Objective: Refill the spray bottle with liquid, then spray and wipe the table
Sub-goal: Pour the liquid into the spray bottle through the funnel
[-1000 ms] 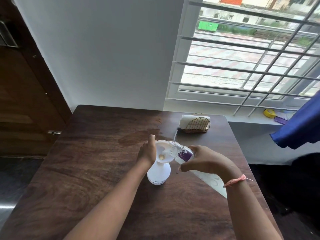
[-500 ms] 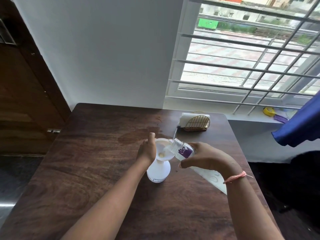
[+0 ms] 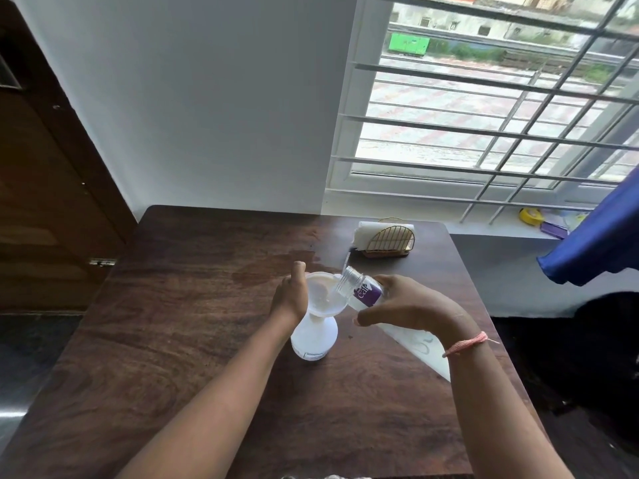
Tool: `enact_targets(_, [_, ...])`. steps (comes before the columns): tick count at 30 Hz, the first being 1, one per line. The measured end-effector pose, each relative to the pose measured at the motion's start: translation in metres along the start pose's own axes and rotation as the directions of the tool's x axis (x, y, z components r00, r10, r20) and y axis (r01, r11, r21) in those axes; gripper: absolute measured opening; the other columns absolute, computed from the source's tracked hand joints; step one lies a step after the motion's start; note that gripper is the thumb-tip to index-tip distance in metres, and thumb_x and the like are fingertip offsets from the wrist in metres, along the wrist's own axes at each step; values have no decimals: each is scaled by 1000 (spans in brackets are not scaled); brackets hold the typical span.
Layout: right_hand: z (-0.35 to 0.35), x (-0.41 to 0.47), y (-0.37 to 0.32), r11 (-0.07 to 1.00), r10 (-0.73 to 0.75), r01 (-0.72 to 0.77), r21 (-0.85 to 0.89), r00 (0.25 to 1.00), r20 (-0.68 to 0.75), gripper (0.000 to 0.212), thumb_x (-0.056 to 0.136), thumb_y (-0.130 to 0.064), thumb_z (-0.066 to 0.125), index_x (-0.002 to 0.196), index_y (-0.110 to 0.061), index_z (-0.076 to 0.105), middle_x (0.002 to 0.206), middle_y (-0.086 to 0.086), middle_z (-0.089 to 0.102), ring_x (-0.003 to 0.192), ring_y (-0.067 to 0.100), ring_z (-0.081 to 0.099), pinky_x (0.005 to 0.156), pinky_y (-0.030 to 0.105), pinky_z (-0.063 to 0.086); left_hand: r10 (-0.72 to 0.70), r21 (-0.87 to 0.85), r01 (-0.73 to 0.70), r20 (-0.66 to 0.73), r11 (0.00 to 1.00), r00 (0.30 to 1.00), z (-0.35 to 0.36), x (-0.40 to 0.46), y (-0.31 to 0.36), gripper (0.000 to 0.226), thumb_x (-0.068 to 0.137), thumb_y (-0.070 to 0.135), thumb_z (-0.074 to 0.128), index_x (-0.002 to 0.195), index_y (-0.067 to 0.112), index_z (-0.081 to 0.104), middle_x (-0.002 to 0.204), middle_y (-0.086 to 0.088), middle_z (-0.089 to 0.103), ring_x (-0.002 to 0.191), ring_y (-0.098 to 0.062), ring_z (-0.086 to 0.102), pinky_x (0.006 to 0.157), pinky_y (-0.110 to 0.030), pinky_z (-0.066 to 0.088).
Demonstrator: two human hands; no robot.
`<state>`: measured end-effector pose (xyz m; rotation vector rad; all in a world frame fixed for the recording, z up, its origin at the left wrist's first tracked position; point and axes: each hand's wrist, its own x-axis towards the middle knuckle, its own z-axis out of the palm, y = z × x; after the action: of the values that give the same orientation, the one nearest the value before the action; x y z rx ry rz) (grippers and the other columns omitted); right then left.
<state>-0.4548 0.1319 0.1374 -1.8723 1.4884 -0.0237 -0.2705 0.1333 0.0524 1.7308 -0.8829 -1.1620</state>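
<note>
Plain white wall [image 3: 214, 98] at the back, dark wood door [image 3: 41, 188] on the left. Big window [image 3: 484, 108] with grey bars on the right, daylight coming in, blue curtain [image 3: 601, 236] at its edge, pale sill [image 3: 501, 233] below.

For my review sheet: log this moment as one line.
step: refilling | left hand: holds funnel on spray bottle | right hand: tilts clear bottle into funnel | table: not wiped yet

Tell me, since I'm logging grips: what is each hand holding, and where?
Right hand grips the clear bottle around its body; left hand steadies the funnel at its rim.
</note>
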Motion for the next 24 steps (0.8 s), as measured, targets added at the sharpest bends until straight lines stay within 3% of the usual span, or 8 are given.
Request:
enact_targets(2, [-1,-1,0,1000,-17,17,8,1000,-20,43,59,-45,76,98,-32,65,86,-14,68,75,5,62,67,23,49,0,-22,0,5,1000,1000,0,-3,2,50,76,59,22,76,26,60,116,-15,66,103,-30,59,98,-46,45])
enact_targets(5, [-1,-2,-1,999,-41,42,25,999,-31,41,63,-41,78,100,-30,64,87,-11,69,76,7,62,69,25,48,-25,-40,26,7,999,1000,-3,-4,5,54,73,61,22,77,24,60,113,-15,66,105,-32,59,100,-48,44])
enact_targets(9, [-1,-2,-1,999,-37,37,36,999,-19,43,64,-40,79,103,-29,64,91,-9,69,79,9,62,73,26,49,2,-49,-1,14,999,1000,-4,0,4,39,90,52,25,79,29,55,120,-16,64,111,-33,58,102,-50,43])
enact_targets(12, [-2,-3,-1,998,-38,39,43,999,-20,43,65,-39,79,105,-29,64,94,-8,70,81,8,63,73,25,49,14,-15,-14,-2,1000,1000,-2,3,2,46,97,46,27,80,21,62,115,-16,66,107,-32,59,100,-46,44])
enact_targets(15, [-3,-4,-1,998,-38,39,43,999,-22,42,63,-39,78,101,-28,64,92,-7,70,80,11,63,74,28,51,13,17,-13,-8,1000,1000,-2,4,-2,52,99,42,28,99,7,67,116,-18,65,105,-31,58,98,-43,44])
enact_targets(19, [0,-7,1,998,-20,22,57,1000,-21,38,56,-43,76,87,-26,63,76,-9,64,68,11,57,65,29,48,34,36,-33,-15,999,999,-2,1,-5,48,99,38,29,92,7,64,112,-21,65,100,-32,58,87,-40,42])
enact_targets(22, [2,-7,-1,1000,2,-1,27,1000,-24,39,54,-48,75,85,-29,63,77,-11,65,66,9,58,61,27,46,57,47,-56,-14,997,998,-3,-3,-2,50,97,40,28,105,4,62,117,-22,63,107,-36,57,90,-42,43])
enact_targets(24, [3,-7,-2,1000,8,-8,3,1000,-26,42,52,-51,74,86,-30,63,78,-12,67,67,6,59,57,23,44,71,46,-71,-10,996,997,-4,-5,2,60,85,48,24,103,5,61,115,-22,64,107,-37,57,90,-43,43])
